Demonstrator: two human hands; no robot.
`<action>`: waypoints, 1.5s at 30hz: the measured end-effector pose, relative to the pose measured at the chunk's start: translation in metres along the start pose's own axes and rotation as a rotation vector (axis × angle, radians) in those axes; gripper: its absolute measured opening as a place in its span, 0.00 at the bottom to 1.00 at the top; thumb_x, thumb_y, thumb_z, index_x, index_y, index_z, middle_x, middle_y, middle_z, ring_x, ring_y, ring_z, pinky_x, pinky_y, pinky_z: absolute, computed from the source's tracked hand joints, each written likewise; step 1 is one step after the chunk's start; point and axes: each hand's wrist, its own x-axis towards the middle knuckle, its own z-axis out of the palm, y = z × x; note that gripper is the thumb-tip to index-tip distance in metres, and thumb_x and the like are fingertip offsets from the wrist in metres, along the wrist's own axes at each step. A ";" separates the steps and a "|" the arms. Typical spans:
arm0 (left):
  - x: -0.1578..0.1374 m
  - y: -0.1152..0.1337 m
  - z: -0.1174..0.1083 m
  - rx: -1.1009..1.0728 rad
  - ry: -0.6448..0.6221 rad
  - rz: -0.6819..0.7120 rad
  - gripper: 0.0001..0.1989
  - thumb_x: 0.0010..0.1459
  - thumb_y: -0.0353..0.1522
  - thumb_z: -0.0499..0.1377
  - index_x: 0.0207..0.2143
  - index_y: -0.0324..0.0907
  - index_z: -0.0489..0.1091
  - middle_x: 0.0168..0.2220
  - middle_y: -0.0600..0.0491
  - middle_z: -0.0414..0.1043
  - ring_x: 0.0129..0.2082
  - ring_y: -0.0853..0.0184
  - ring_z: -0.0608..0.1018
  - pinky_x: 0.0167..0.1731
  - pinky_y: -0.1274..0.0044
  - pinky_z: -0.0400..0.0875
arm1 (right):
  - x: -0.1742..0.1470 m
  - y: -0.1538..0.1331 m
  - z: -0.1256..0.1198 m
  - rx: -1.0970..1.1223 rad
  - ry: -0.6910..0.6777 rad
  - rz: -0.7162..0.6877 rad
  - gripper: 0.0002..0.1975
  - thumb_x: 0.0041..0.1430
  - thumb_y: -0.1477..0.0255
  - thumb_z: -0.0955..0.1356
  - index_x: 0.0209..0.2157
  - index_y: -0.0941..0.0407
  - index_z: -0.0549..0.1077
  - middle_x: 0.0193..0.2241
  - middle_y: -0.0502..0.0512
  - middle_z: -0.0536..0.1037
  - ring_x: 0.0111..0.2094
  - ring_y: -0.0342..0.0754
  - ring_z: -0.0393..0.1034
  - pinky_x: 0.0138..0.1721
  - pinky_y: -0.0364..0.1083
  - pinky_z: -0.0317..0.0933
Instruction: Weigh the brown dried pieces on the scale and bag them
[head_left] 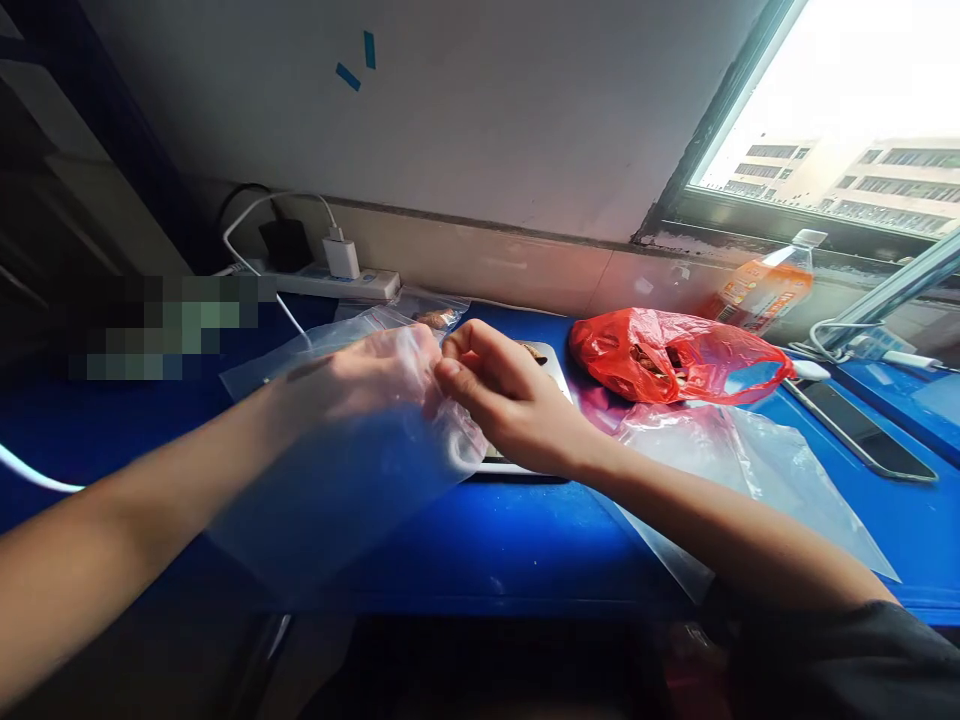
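A clear plastic bag (pixel 337 510) hangs over the desk, its upper edge gathered between my hands. My left hand (pixel 382 360) is closed on the bag, partly veiled by the film and blurred; I cannot tell whether some fingers are inside it. Thumb and bent fingers of my right hand (pixel 517 400) pinch the bag's edge beside the left fingertips. Behind the right hand lies a white flat device or tray (pixel 556 372), mostly hidden, with something brown on it. A small clear bag (pixel 442 316) with a brown piece inside lies farther back.
A red plastic bag (pixel 622 345) with brown pieces sits right of my hands. Before it lies another clear bag (pixel 787 480), flat on the blue desk (pixel 525 560). A phone (pixel 862 425), an orange-labelled bottle (pixel 772 285) and a power strip (pixel 375 284) with cables stand around.
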 end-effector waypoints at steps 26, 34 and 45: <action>0.017 0.085 -0.034 0.534 0.069 0.014 0.16 0.57 0.39 0.61 0.45 0.40 0.72 0.39 0.51 0.75 0.39 0.64 0.76 0.38 0.72 0.71 | -0.005 -0.028 -0.019 -0.570 0.121 -0.093 0.08 0.60 0.70 0.67 0.28 0.56 0.73 0.25 0.50 0.73 0.27 0.41 0.63 0.31 0.43 0.52; -0.006 0.063 0.025 1.155 0.029 0.125 0.63 0.40 0.56 0.69 0.71 0.50 0.41 0.68 0.44 0.54 0.62 0.41 0.64 0.59 0.54 0.59 | 0.001 -0.037 -0.012 -0.443 0.175 -0.067 0.07 0.64 0.70 0.65 0.40 0.56 0.73 0.26 0.48 0.72 0.26 0.41 0.64 0.31 0.43 0.54; -0.006 0.027 0.000 0.994 0.237 0.007 0.53 0.46 0.50 0.67 0.69 0.44 0.47 0.60 0.39 0.65 0.57 0.43 0.70 0.55 0.56 0.65 | 0.001 0.065 -0.077 -0.873 -0.058 -0.127 0.38 0.54 0.47 0.69 0.59 0.55 0.65 0.57 0.66 0.68 0.55 0.60 0.62 0.54 0.60 0.56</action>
